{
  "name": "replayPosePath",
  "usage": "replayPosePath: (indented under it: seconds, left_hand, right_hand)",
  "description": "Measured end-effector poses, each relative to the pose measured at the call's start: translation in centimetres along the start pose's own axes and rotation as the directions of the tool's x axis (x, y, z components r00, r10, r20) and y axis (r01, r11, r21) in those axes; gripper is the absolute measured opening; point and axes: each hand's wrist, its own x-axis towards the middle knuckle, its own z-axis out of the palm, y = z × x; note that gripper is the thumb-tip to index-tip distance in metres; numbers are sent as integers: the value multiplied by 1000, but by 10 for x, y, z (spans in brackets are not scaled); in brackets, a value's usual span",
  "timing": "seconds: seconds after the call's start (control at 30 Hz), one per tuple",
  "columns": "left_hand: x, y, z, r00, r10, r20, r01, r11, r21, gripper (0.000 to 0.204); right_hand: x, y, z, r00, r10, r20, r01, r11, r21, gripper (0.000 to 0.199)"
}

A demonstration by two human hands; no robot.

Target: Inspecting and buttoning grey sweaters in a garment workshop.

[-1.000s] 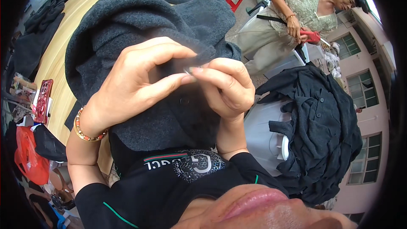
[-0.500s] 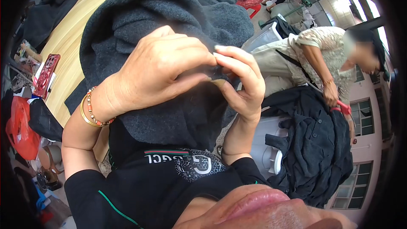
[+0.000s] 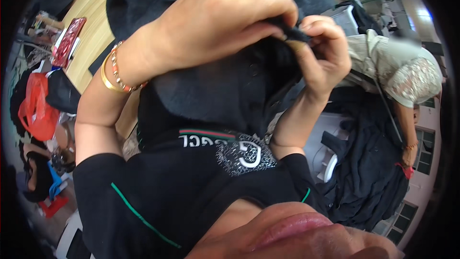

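Observation:
A dark grey woollen garment (image 3: pixel 201 88) hangs from my hands and spreads over my lap and the table's edge. My left hand (image 3: pixel 215 24), with bracelets (image 3: pixel 115 72) at its wrist, is closed, pinching the cloth between thumb and fingers. Close beside it my right hand (image 3: pixel 328 57) also pinches a dark edge of the garment. A yellowish-tan patch covers the tip of my right thumb (image 3: pixel 299 48). Between the two hands the edge is lifted and bunched; exactly which part of the garment it is, I cannot tell.
Left is a wooden table (image 3: pixel 88 19) bearing a red patterned phone (image 3: pixel 69 43). Beyond its edge hangs a red plastic bag (image 3: pixel 38 110). On my right, dark garments (image 3: pixel 369 158) are heaped over a pale grey bin (image 3: pixel 316 139), where a co-worker (image 3: pixel 407 76) bends, holding something red.
Both hands have shifted up and right in the picture, and a dark garment edge now shows between them. The co-worker's arm and red item have moved lower.

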Motion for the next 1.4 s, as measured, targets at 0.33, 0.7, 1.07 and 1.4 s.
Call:
replayPosePath:
  seconds: [0.33, 0.7, 1.07, 1.4]
  left_hand:
    - [4, -3, 7, 990, 61, -130, -49, 994, 94, 23]
    - [13, 1, 7, 981, 155, -113, -108, 934, 341, 21]
    - [-37, 1, -45, 959, -249, 134, 150, 848, 508, 23]
    - [-41, -7, -63, 907, -410, -99, 419, 849, 323, 13]
  right_hand:
    - [0, 4, 11, 988, -76, -133, 54, 985, -162, 25]
    - [-6, -20, 12, 979, 49, -197, -115, 934, -339, 43]
    - [-82, -28, -7, 963, 188, -195, -265, 803, -533, 39]
    - [-91, -25, -13, 894, 349, -280, -435, 825, -360, 23]
